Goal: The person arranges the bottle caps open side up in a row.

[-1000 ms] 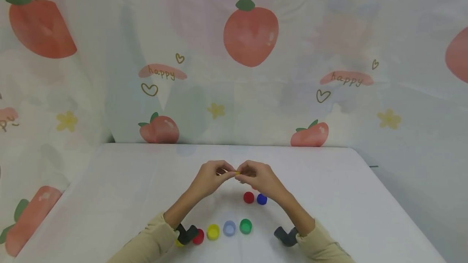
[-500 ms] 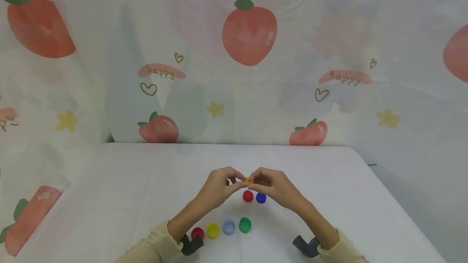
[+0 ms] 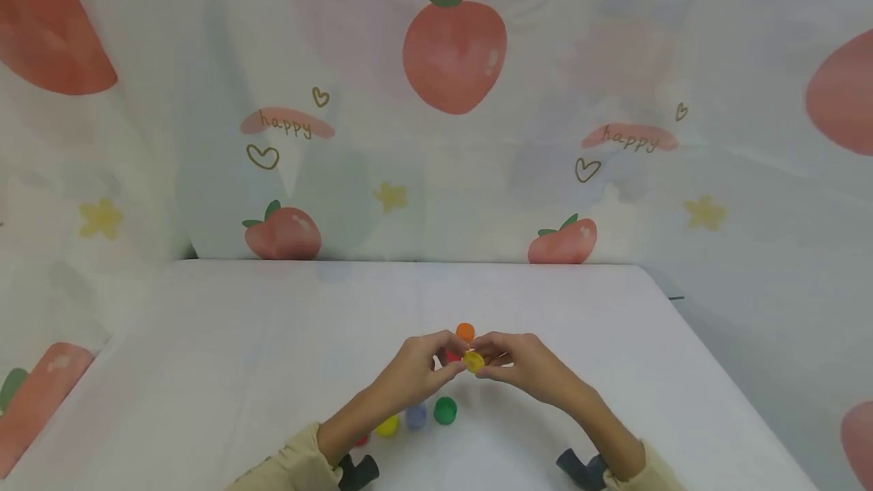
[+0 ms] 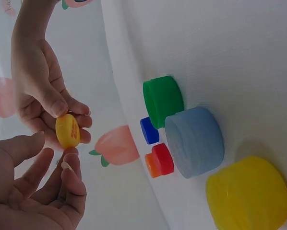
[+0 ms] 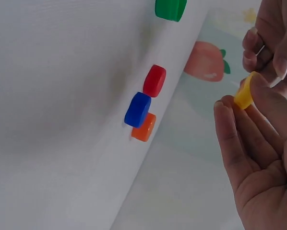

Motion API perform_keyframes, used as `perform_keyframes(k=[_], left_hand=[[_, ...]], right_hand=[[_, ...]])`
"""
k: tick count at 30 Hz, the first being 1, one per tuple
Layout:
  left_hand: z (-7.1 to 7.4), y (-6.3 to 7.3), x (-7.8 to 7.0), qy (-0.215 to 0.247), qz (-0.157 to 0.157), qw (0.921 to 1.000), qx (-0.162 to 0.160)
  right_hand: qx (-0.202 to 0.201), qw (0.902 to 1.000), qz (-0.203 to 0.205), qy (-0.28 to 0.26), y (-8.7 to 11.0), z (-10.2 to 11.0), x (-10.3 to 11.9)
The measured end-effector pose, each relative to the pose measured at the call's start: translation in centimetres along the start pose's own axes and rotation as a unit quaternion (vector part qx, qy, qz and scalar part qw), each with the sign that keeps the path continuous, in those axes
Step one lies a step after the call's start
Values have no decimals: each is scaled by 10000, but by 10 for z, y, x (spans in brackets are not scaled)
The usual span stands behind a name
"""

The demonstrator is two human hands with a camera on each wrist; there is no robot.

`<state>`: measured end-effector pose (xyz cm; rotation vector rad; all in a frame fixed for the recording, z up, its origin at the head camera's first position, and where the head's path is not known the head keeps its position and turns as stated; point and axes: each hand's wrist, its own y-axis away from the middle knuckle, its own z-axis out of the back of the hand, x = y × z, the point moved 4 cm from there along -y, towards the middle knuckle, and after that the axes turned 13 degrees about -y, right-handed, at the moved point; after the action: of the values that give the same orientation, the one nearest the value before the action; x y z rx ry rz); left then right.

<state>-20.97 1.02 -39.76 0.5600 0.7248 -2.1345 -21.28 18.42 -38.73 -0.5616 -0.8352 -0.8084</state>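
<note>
In front of me, above the table, my right hand (image 3: 535, 366) pinches a small yellow bottle cap (image 3: 474, 361) between thumb and fingers. Red print shows on the cap's face in the left wrist view. My left hand (image 3: 430, 366) is at the cap's other side; a fingertip reaches its edge while the thumb (image 4: 28, 146) stands apart from it. Beyond the hands an orange cap (image 3: 465, 332) and a red cap (image 5: 154, 81) sit on the table, with a blue cap (image 5: 137, 110) beside them, hidden behind the right hand in the head view.
Nearer me, a row of larger caps lies on the white table (image 3: 273, 339): green (image 3: 445, 411), pale blue (image 3: 415, 417), yellow (image 4: 249, 194) and a red one partly hidden by the left arm. A fruit-patterned cloth (image 3: 382, 135) hangs behind the table.
Both hands have come nearer me and slightly right with the yellow cap, which has turned to show its round face. The left thumb has parted from it. The orange cap has come into sight.
</note>
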Motion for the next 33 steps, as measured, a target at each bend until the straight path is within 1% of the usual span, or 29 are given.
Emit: perform_keyframes(k=[3,5,9,12,16,20,23,26,29,33], left_hand=[[-8,1,1,-32,4,9992,392],[-14,2,2,-157,-3,9973,711],[-22,2,3,-476,-116,9900,1319],[-26,2,4,-638,-222,9848,1601],[-30,1,6,-995,-310,9795,1726],[-31,2,7,-1377,-354,9710,1922],[-32,4,7,-1435,-371,9655,2141],[-33,4,7,-1450,-437,9620,2270],[-35,3,8,-1516,-493,9595,2324],[-38,3,11,-1626,-518,9575,2324]], right_hand=[[203,9997,-26,109,4,-4,-4],[319,9993,-152,122,7,-8,-8],[542,9969,-536,185,10,-13,-15],[653,9954,-647,276,10,-16,-17],[620,9955,-571,438,9,-20,-18],[608,9956,-528,469,7,-26,-20],[680,9948,-606,453,7,-32,-23],[716,9931,-792,484,6,-36,-26],[721,9909,-999,539,5,-40,-28],[751,9893,-1115,571,4,-44,-28]])
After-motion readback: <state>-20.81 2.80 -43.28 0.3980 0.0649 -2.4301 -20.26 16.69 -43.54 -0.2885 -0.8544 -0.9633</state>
